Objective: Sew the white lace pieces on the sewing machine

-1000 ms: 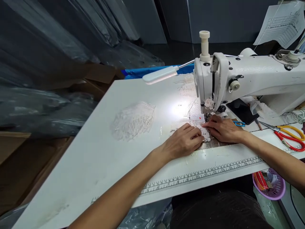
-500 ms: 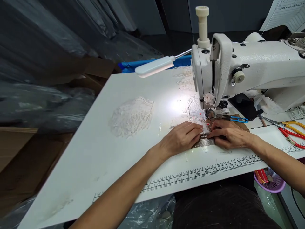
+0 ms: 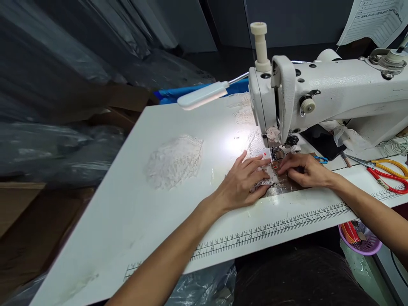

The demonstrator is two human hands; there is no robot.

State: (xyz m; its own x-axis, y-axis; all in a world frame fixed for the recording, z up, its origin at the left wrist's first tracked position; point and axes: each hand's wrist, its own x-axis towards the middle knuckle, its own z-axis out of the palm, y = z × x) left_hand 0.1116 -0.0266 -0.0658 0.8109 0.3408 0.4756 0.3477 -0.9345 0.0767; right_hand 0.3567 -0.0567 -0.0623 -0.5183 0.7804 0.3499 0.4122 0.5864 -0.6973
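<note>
"Where did the lace piece [image 3: 271, 173] lie?"

"In front of the sewing machine's [image 3: 338, 87] presser foot [image 3: 273, 154], on the near side. It sat partly over the shiny metal plate [image 3: 279, 190], and the left hand [image 3: 240, 182] covered some of it."

"Was that hand gripping it?"

"No, its 4 fingers were spread, palm down, and their tips rested on the lace. The thumb stood apart, nearer the table's front edge, and a strip of patterned trim showed in the gap between it and the fingers. More white lace came out past the fingertips, towards the right hand [image 3: 301, 170]."

"And what was the right hand doing?"

"Its fingers were bent, with the foremost tips just beside the lace's right edge. I could not tell whether they pinched anything; the spot was too small to read. So the lace lay between the 2 hands, mostly on the left hand's side."

"Anything else nearby?"

"A pair of blue snips [image 3: 321, 160] lay just past the right hand, and 2 pairs of scissors, yellow-handled [image 3: 390, 167] and red-handled [image 3: 387, 182], were further right. Another lace piece [image 3: 255, 143] lay behind the left hand, beside the machine head, and a lace heap [image 3: 175, 163] rested well apart on the white table [image 3: 111, 221]."
</note>
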